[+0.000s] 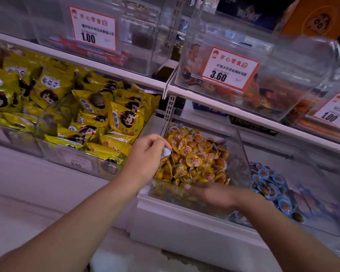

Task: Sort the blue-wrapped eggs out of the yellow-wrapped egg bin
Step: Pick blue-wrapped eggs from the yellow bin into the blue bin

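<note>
A clear bin (241, 154) on the lower shelf holds a heap of yellow-wrapped eggs (196, 160). My left hand (145, 156) hovers at the bin's left edge and pinches a blue-wrapped egg (166, 152) between thumb and fingers. My right hand (210, 193) lies blurred over the bin's front wall, fingers stretched toward the left; whether it holds anything is unclear. To the right, a second clear bin (322, 193) holds blue-wrapped eggs (267, 183).
Yellow snack packets (98, 114) fill a bin to the left. The upper shelf (224, 103) carries clear bins with price cards (230, 69). A white shelf front (185, 228) runs below the egg bins.
</note>
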